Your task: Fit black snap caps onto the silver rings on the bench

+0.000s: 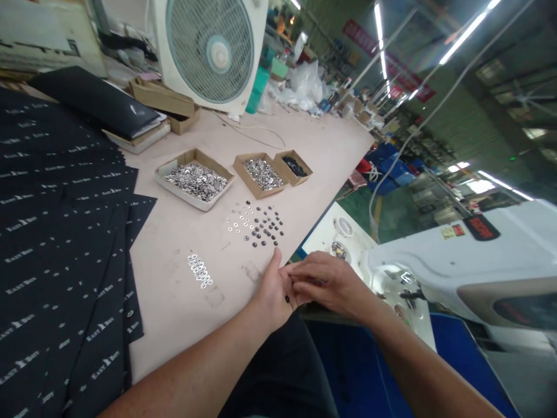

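My left hand (276, 290) is at the table's near edge, palm turned up with fingers curled, and a small black snap piece (287, 299) shows in it. My right hand (324, 281) lies over it, its fingertips pinched together against the left fingers; what they hold is hidden. Beyond my hands, loose black snap pieces (267, 232) and silver ones (237, 224) are scattered on the pinkish table (165, 255). To the left, silver rings (199, 271) lie in a tight cluster.
Cardboard trays (209, 204) of silver pieces and a small box (304, 177) of black pieces stand behind. Black printed fabric (56, 232) covers the left side. A fan (213, 52) stands at the back, a white sewing machine (478, 255) at the right.
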{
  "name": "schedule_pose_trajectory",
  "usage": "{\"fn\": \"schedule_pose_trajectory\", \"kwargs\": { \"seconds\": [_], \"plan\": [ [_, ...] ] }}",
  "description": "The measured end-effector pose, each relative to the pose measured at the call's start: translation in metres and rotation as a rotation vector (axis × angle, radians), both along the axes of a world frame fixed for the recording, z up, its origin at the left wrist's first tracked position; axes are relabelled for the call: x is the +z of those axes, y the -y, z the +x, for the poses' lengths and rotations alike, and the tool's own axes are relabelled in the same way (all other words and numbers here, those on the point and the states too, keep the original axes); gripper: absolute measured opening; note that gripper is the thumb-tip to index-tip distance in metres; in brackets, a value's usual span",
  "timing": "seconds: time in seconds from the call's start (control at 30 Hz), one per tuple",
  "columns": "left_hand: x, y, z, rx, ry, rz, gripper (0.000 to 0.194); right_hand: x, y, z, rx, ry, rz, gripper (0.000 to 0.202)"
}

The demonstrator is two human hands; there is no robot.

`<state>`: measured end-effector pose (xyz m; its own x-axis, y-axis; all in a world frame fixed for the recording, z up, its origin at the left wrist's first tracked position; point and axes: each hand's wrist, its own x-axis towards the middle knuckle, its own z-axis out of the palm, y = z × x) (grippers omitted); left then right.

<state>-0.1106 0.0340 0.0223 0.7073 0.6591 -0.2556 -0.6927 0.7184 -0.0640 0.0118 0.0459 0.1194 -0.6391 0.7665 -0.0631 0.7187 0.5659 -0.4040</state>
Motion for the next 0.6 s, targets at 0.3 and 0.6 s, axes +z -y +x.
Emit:
{"fn": "schedule_pose_trajectory", "kwargs": {
  "seconds": [0.3,0.6],
  "plan": [
    [-0.001,0.002,-0.001,-0.038,0.075,0.075,0.079,-0.018,0.008,0.013,0.124,0.238,0.106,0.012],
    [-0.001,0.001,0.003,0.031,-0.040,-0.021,0.072,-0.006,-0.015,-0.007,0.052,0.209,0.081,0.013]
  ]
}}
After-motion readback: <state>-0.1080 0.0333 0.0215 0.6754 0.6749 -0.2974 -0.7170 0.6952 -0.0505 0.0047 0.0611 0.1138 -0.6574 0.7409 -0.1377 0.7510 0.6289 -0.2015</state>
